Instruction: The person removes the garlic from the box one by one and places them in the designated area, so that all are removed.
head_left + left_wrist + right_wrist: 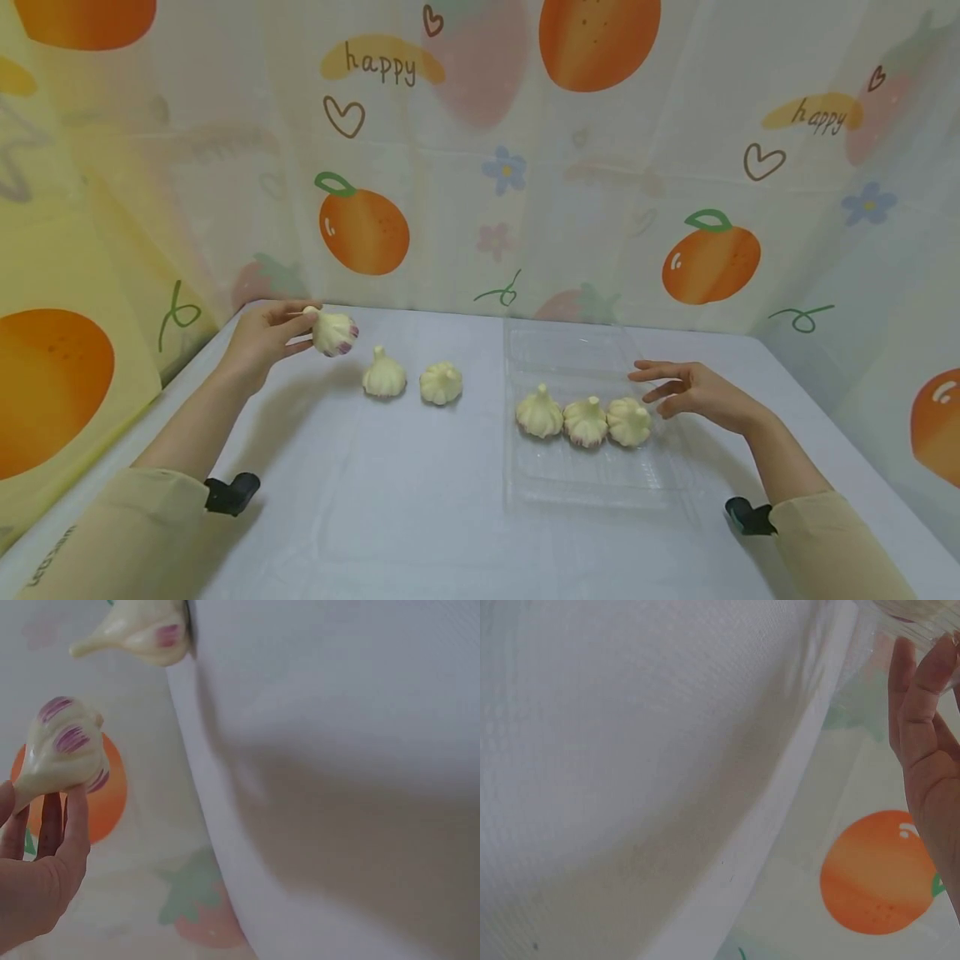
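My left hand (262, 340) pinches a garlic bulb (334, 333) by its stem, lifted above the back left of the table. Purple streaks mark the pale bulb in the left wrist view. To its right, a garlic bulb (384, 375) stands stem up, with another bulb (441, 384) beside it. Three more bulbs sit side by side in a clear plastic box (585, 473), among them the middle bulb (585, 423). At the box's right side, my right hand (701, 393) hovers with loosely bent fingers and holds nothing; its fingertips are close to the rightmost bulb (628, 422).
The box's clear lid (570, 346) lies folded back behind it. White cloth covers the table (405, 508). A curtain (450, 250) printed with oranges and hearts hangs along the back and sides.
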`<act>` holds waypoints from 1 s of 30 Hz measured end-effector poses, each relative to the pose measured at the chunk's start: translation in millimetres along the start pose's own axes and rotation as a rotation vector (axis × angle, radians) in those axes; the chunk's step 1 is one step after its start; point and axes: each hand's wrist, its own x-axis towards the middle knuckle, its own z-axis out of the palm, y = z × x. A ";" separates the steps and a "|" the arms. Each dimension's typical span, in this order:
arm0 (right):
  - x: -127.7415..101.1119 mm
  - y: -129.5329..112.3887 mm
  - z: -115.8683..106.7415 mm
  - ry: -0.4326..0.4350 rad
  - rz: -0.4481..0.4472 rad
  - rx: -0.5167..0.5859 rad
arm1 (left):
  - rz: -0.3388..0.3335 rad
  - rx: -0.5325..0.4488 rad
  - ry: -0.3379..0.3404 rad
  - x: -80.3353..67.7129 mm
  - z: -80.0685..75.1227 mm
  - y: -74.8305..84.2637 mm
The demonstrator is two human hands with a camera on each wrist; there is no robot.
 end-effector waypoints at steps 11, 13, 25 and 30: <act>0.3 -1.0 0.4 -0.002 0.000 -0.003 | -0.073 0.079 -0.041 0.0 -9.8 -17.7; 0.4 -1.4 0.7 -0.001 0.004 -0.002 | -0.077 0.088 -0.048 0.1 -10.2 -18.9; 1.6 -1.4 1.6 -0.008 -0.009 -0.002 | -0.095 0.123 -0.056 2.6 -14.2 -30.1; 0.8 -1.9 1.9 -0.010 -0.010 0.002 | -0.100 0.165 -0.054 1.8 -14.3 -31.8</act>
